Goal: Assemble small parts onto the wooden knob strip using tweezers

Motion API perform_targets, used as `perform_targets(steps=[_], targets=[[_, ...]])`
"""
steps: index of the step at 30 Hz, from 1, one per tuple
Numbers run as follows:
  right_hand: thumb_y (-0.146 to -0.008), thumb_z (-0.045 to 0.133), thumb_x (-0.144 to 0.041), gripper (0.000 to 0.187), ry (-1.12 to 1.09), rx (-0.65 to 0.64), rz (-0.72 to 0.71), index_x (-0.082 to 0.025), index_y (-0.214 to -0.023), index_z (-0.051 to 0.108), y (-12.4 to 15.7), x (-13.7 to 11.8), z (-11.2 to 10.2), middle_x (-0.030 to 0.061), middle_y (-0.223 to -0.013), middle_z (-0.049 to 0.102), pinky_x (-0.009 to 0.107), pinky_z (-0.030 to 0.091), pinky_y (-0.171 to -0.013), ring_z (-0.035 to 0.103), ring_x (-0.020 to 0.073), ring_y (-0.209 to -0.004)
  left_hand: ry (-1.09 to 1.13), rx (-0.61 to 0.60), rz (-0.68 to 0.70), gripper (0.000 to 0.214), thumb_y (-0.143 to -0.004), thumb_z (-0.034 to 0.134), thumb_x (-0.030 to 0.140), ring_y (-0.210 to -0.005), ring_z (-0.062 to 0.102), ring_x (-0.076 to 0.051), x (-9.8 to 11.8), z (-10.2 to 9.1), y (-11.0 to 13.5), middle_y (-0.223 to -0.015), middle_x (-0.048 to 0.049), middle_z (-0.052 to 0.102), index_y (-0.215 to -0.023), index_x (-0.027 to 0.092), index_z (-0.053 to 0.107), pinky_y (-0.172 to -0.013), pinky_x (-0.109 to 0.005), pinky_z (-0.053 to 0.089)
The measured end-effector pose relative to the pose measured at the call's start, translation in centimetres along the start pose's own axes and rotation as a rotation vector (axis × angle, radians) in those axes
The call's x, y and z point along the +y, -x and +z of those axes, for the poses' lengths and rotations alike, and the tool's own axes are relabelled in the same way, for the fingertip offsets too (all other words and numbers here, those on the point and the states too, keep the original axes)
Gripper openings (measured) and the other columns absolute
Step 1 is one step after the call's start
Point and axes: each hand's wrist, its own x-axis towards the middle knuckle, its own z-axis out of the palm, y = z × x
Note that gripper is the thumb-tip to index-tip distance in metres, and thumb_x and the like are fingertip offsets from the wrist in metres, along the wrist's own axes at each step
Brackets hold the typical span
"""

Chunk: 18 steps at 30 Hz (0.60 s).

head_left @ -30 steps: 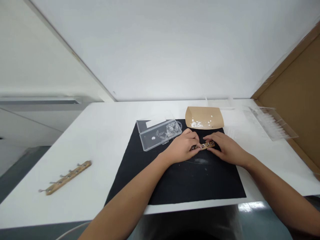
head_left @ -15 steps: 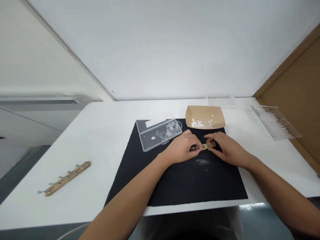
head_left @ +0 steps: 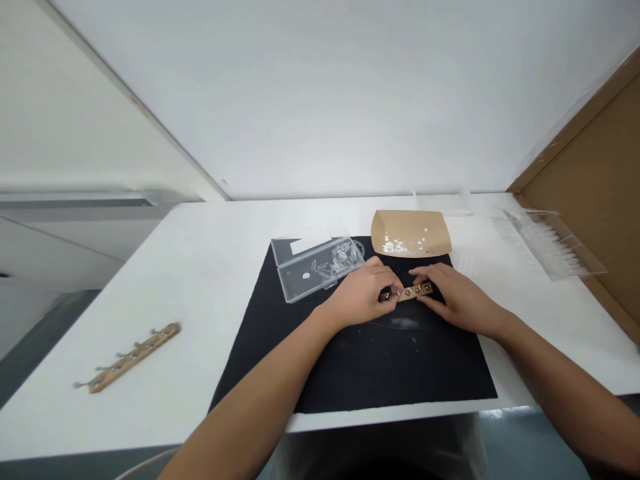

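Observation:
Both my hands rest on a black mat (head_left: 360,360) in the middle of a white table. Between them lies a short wooden strip (head_left: 413,291) set with small metal studs. My left hand (head_left: 363,293) has its fingers curled and pinched at the strip's left end. My right hand (head_left: 453,297) grips the strip's right end, fingers bent over it. Whatever sits under the left fingertips is hidden.
An open clear plastic case (head_left: 317,265) with small clear pieces lies left of my hands. Behind them is a brown paper tray (head_left: 410,233) with white bits. A second wooden strip with pegs (head_left: 131,357) lies far left. A clear plastic rack (head_left: 550,250) sits right, beside a brown board (head_left: 595,200).
My hands and the strip have stayed almost still. Only the camera has shifted slightly.

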Motion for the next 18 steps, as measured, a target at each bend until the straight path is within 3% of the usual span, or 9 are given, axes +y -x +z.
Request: perform_targets(steps=[6, 14, 18], targets=[[-0.099, 0.064, -0.025, 0.049, -0.002, 0.003, -0.006, -0.028, -0.145, 0.050, -0.07, -0.18, -0.07, 0.0106, -0.127, 0.069, 0.053, 0.058, -0.098, 0.066, 0.0309, -0.115, -0.006, 0.017, -0.022, 0.018, -0.083, 0.067, 0.007, -0.086, 0.058, -0.021, 0.52, -0.28, -0.09, -0.089, -0.0016, 0.074, -0.094, 0.020, 0.072, -0.080, -0.034, 0.047], [-0.099, 0.065, -0.023, 0.043, -0.015, 0.012, -0.004, -0.028, -0.141, 0.056, -0.15, -0.41, -0.38, 0.0093, -0.122, 0.071, 0.049, 0.057, -0.097, 0.067, 0.0292, -0.112, -0.057, -0.010, 0.022, 0.011, -0.088, 0.063, 0.014, -0.086, 0.060, -0.020, 0.26, -0.51, -0.09, -0.093, -0.0036, 0.073, -0.096, 0.019, 0.070, -0.086, -0.036, 0.049], [-0.100, 0.064, -0.024, 0.043, -0.014, -0.022, 0.016, -0.028, -0.142, 0.054, -0.14, -0.17, -0.42, 0.0092, -0.125, 0.070, 0.049, 0.057, -0.098, 0.066, 0.0288, -0.115, -0.091, -0.077, -0.006, 0.023, -0.083, 0.069, 0.020, -0.096, 0.062, -0.023, 0.36, -0.86, 0.10, -0.101, -0.0044, 0.072, -0.106, 0.020, 0.068, -0.088, -0.035, 0.051]])
